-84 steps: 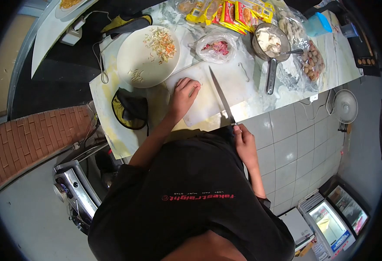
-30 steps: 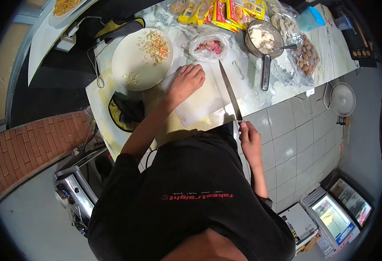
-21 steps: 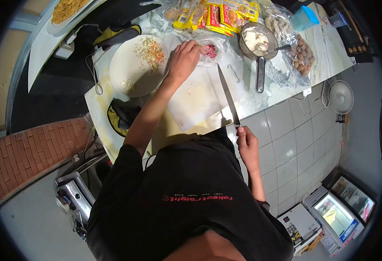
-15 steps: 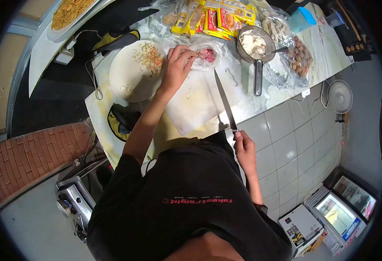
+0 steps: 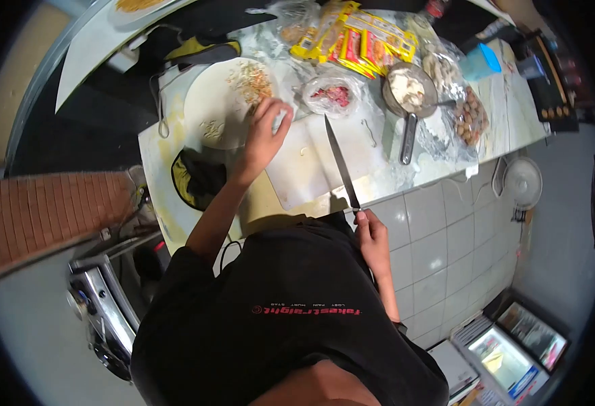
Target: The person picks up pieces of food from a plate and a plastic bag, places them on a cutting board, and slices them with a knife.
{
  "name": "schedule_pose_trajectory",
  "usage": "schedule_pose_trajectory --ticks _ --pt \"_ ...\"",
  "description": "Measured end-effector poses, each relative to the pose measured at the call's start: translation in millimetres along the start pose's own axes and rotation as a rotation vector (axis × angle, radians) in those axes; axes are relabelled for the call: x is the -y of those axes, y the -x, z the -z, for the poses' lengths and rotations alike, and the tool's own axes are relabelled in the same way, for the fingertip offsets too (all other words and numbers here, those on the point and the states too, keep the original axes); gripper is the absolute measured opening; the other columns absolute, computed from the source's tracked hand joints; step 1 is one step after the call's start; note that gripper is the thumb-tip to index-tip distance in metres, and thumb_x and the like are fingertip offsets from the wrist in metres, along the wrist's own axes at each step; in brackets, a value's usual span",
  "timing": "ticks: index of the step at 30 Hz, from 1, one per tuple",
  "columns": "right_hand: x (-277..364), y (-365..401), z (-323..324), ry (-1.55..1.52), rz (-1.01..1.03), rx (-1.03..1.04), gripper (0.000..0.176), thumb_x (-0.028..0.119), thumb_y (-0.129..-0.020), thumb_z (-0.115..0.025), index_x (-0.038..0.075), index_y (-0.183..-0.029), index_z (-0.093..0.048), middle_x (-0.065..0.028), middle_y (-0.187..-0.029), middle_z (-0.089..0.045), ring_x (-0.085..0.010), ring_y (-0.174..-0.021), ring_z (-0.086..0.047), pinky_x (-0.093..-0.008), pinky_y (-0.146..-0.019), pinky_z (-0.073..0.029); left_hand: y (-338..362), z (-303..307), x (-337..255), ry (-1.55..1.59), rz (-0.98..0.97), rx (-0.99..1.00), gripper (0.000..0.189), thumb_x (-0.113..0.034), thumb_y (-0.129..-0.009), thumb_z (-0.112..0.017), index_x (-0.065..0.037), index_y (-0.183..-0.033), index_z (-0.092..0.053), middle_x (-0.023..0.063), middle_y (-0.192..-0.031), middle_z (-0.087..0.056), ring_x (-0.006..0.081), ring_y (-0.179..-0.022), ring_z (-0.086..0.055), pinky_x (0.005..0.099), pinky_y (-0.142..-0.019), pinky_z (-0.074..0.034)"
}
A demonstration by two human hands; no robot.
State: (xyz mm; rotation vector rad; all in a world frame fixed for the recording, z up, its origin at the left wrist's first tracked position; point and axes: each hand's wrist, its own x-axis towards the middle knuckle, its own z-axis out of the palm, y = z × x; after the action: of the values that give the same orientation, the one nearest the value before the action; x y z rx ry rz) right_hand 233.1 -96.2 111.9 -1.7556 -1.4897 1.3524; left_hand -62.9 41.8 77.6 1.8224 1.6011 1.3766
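Observation:
My right hand (image 5: pixel 373 238) grips a long kitchen knife (image 5: pixel 341 161) by its handle, blade pointing up and away over the cutting board (image 5: pixel 304 179). My left hand (image 5: pixel 265 135) hovers at the right edge of a large white plate (image 5: pixel 199 101), its fingers bent and apart, with nothing visible in them. Shredded pale and orange vegetables (image 5: pixel 251 82) lie on that plate. Beyond the board sits an open clear plastic bag (image 5: pixel 311 101) holding small pinkish-red pieces (image 5: pixel 333 96). A small pale scrap (image 5: pixel 303 151) rests on the board.
At the right stands a pan (image 5: pixel 410 132) with white food and a spoon inside. Behind are yellow and red food packets (image 5: pixel 362 47), a bag of brown round items (image 5: pixel 470 118) and a blue cup (image 5: pixel 481 62). Black-and-yellow cloth items (image 5: pixel 199 179) lie at the left.
My left hand has moved from the plastic bag back toward me and the plate, and its fingers have spread. The knife stays in my right hand. The whole view has shifted slightly.

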Motion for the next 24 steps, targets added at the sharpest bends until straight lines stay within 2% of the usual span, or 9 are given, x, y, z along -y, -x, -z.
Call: schedule_pose_trajectory --ticks 4,6,8,10,12,17,19,22,24 --pt "18.9 -16.9 -11.0 0.007 0.123 0.145 0.036 0.03 -0.107 -0.051 0.0 -0.089 -0.059 -0.0041 -0.059 -0.049 -0.01 -0.055 -0.042 -0.0302 -0.052 -0.036 65.4 36.9 -13.1 -0.059 0.111 -0.06 0.01 -0.006 -0.09 -0.068 -0.003 -0.098 -0.064 0.0124 -0.099 -0.06 0.03 -0.092 -0.062 0.0372 -0.083 -0.049" --pt "20.6 -32.8 -17.9 0.034 0.156 0.238 0.035 0.03 -0.107 -0.051 0.0 -0.089 -0.059 -0.0029 -0.059 -0.048 -0.0098 -0.055 -0.041 -0.0304 -0.052 -0.036 97.2 46.7 -12.8 -0.066 0.144 -0.093 0.007 -0.004 -0.091 -0.067 -0.002 -0.097 -0.066 0.0104 -0.097 -0.062 0.0228 -0.084 -0.061 0.0337 -0.075 -0.049" --pt "20.6 -43.6 -25.6 0.037 0.182 0.313 0.035 0.031 -0.107 -0.051 0.001 -0.09 -0.059 -0.0023 -0.059 -0.047 -0.0098 -0.055 -0.04 -0.0304 -0.052 -0.035 128.2 52.9 -19.2 -0.084 0.232 -0.196 0.007 -0.004 -0.09 -0.066 -0.003 -0.097 -0.066 0.0104 -0.096 -0.062 0.0226 -0.081 -0.06 0.033 -0.072 -0.048" --pt "29.2 -53.8 -30.3 0.081 0.188 0.384 0.037 0.033 -0.107 -0.051 0.001 -0.091 -0.059 -0.0026 -0.059 -0.047 -0.01 -0.056 -0.041 -0.0308 -0.052 -0.036 151.1 55.3 -21.8 -0.094 0.307 -0.265 0.009 -0.002 -0.087 -0.069 -0.001 -0.093 -0.062 0.0128 -0.094 -0.059 0.0286 -0.083 -0.06 0.0365 -0.075 -0.048" --pt "33.0 -63.8 -31.7 0.03 0.219 0.42 0.041 0.039 -0.107 -0.049 0.005 -0.084 -0.053 0.006 -0.062 -0.04 -0.0038 -0.055 -0.037 -0.024 -0.049 -0.03 160.8 45.0 -25.7 -0.094 0.331 -0.282 0.01 -0.003 -0.087 -0.07 -0.002 -0.092 -0.062 0.0118 -0.093 -0.059 0.0282 -0.081 -0.059 0.0372 -0.074 -0.048" --pt "50.3 -75.6 -21.8 0.064 0.319 0.432 0.04 0.039 -0.107 -0.048 0.006 -0.085 -0.054 0.0062 -0.063 -0.04 -0.0031 -0.055 -0.037 -0.0228 -0.049 -0.029 155.6 13.6 -40.4 -0.04 0.304 -0.224 0.013 -0.005 -0.086 -0.072 -0.003 -0.094 -0.063 0.0106 -0.092 -0.059 0.0267 -0.083 -0.062 0.0347 -0.072 -0.049" --pt "53.9 -82.8 -16.6 0.112 0.269 0.51 0.037 0.034 -0.107 -0.05 0.0 -0.095 -0.058 -0.0074 -0.062 -0.049 -0.0126 -0.06 -0.043 -0.0318 -0.057 -0.039 162.3 6.2 -45.3 0.0 0.347 -0.278 0.013 -0.006 -0.086 -0.072 -0.002 -0.095 -0.063 0.0104 -0.091 -0.059 0.0263 -0.083 -0.062 0.0344 -0.071 -0.05" --pt "53.9 -92.4 -16.4 0.144 0.362 0.613 0.037 0.034 -0.106 -0.05 0.0 -0.095 -0.059 -0.0084 -0.062 -0.05 -0.0132 -0.061 -0.044 -0.0328 -0.057 -0.039 182.7 11.2 -51.4 -0.111 0.295 -0.399 0.01 -0.008 -0.09 -0.07 -0.001 -0.096 -0.065 0.0094 -0.09 -0.06 0.0247 -0.083 -0.062 0.0342 -0.071 -0.05" --pt "55.8 -95.4 -13.0 0.143 0.458 0.685 0.035 0.033 -0.106 -0.051 0.001 -0.094 -0.06 -0.0077 -0.063 -0.05 -0.0129 -0.061 -0.043 -0.0322 -0.058 -0.039 197.1 9.7 -72.2 -0.027 0.515 -0.483 0.012 -0.011 -0.093 -0.068 0.001 -0.093 -0.065 0.0092 -0.091 -0.061 0.0234 -0.082 -0.063 0.0339 -0.071 -0.049"
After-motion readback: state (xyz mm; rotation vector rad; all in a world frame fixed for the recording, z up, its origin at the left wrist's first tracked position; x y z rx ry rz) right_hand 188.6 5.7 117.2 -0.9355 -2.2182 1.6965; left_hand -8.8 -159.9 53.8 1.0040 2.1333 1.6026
